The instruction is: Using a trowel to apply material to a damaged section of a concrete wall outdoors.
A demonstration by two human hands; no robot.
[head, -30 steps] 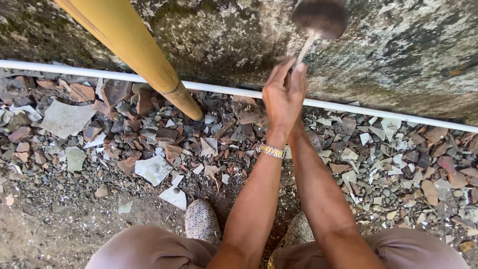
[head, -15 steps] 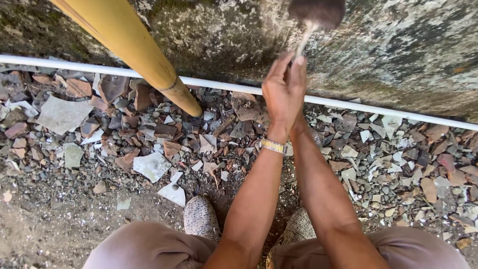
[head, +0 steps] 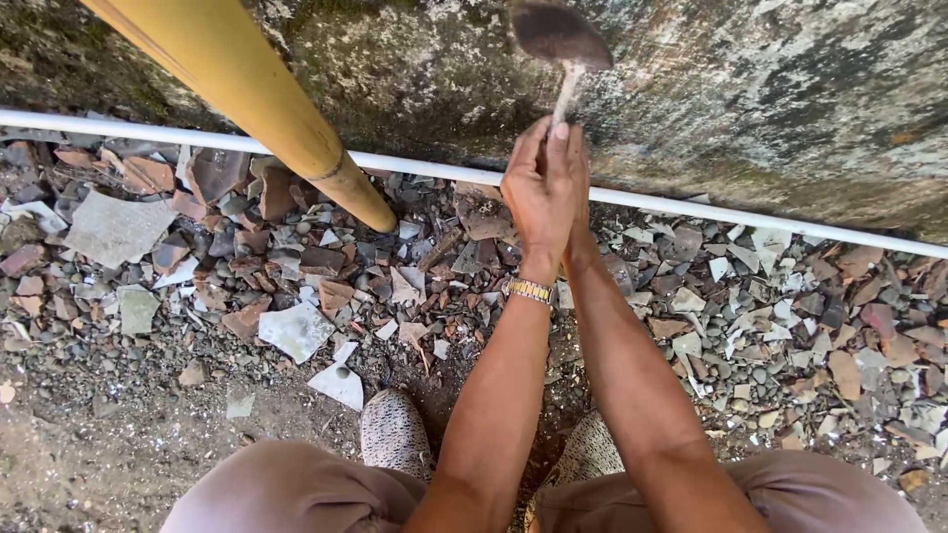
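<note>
Grip: both hands close together round the pale wooden handle of a hammer [head: 563, 44]; left hand [head: 533, 188] in front with fingers wrapped shut on the shaft; right hand [head: 578, 197] mostly hidden behind it, pressed against it on the same handle
Hammer: dark rusty head raised above the hands, blurred, in front of the wall; handle runs down from the head into the hands
Nearest: knees in brownish trousers [head: 286, 489] at the bottom edge; two grey knitted shoes, the left one [head: 393, 434] plain to see, the right one [head: 588, 449] partly behind the forearm
Forearms: both stretch up from the knees, side by side; a gold-coloured watch band [head: 528, 290] sits on the left wrist
Ground: bare brown earth [head: 89, 464] at lower left, with small stones; farther out it turns into a thick bed of rubble
Rubble: broken tile and slate shards [head: 296, 331], grey, reddish and whitish, lying flat and tilted across the whole width up to the foot of the wall; one large grey slab [head: 114, 227] at far left
Pipe: thin white pipe [head: 770, 219] runs across the view along the base of the wall, passing behind the hands
Pole: thick yellow bamboo pole [head: 247, 89] slants from the top left down into the rubble, its end just in front of the white pipe
Wall: rough stone wall [head: 790, 99], mottled grey, dark and mossy green, fills the top; setting is outdoors in daylight
Containers: none to be seen
</note>
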